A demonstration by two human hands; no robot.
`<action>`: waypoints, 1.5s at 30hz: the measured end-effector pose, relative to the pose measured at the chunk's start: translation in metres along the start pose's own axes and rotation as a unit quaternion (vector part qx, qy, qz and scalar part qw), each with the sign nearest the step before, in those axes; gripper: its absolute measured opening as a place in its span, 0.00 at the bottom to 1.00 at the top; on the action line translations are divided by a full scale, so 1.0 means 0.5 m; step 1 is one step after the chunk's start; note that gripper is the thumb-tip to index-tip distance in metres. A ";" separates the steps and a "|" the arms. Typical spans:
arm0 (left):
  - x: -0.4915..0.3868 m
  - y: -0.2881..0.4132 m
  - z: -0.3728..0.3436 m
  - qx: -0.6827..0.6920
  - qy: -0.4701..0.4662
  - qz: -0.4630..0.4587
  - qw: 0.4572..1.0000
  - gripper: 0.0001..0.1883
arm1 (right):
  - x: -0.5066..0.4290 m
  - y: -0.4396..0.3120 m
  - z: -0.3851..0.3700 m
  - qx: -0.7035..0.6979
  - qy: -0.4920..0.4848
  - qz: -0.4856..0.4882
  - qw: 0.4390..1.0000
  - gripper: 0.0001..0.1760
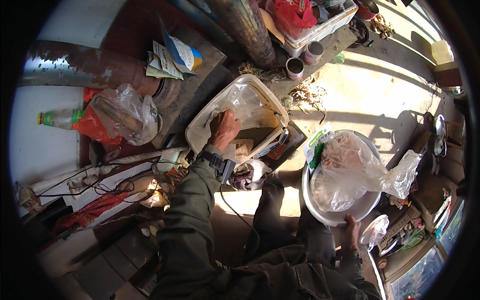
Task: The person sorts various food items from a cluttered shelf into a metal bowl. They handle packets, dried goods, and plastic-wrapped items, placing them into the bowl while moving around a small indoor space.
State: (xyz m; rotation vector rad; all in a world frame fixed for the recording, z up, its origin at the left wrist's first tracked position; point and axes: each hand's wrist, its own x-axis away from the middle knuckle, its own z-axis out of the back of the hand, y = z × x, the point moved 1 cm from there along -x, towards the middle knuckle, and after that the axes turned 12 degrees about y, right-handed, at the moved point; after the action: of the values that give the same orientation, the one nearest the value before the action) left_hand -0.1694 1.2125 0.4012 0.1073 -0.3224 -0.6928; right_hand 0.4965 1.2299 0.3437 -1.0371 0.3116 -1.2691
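My left hand [225, 129] reaches into a cream plastic bin [195, 123], its fingers at the clear plastic bag [243, 97] inside; whether they grip it is hidden. A small packet [243, 149] lies in the bin close to my wrist. With my right hand [350, 232] I hold the near rim of a metal basin [369, 210], fingers curled over it. The basin carries a clear plastic bag [345, 176] with pinkish-brown contents. A green-and-white printed packet [317, 144] stands at its left rim.
Two open tin cans [294, 68] [314, 52] stand beyond the bin, beside a white foam box [322, 30]. A rusty metal pipe [93, 69] and a plastic bottle [60, 118] are at left. A dark cable [240, 217] hangs from my left wrist. Printed packets [176, 56] lie on a ledge.
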 end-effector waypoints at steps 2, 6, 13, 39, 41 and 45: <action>-0.004 -0.005 0.000 0.136 -0.005 0.022 0.990 0.23 | -0.003 0.009 -0.004 -0.063 -0.002 -0.060 0.996 0.29; -0.035 0.005 0.002 0.353 -0.003 -0.015 0.935 0.30 | -0.005 0.025 -0.002 -0.026 0.009 -0.025 0.999 0.31; -0.120 0.073 0.034 0.256 0.032 -0.178 0.950 0.30 | -0.009 0.046 0.004 -0.036 0.016 -0.069 0.997 0.35; 0.024 -0.073 0.034 0.422 0.130 0.299 0.846 0.17 | -0.041 -0.084 -0.014 -0.084 0.057 -0.099 0.990 0.11; 0.048 -0.112 0.017 0.401 0.168 0.279 0.856 0.19 | -0.041 -0.070 -0.018 -0.040 0.034 -0.036 0.998 0.29; 0.056 -0.166 -0.038 0.443 0.174 0.291 0.830 0.15 | -0.047 -0.071 -0.005 0.020 0.019 0.070 0.997 0.35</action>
State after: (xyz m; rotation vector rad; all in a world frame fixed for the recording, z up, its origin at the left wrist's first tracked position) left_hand -0.1935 1.1306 0.3737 0.9756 -0.2799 0.1420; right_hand 0.4646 1.2517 0.3621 -0.9416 0.3805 -1.1657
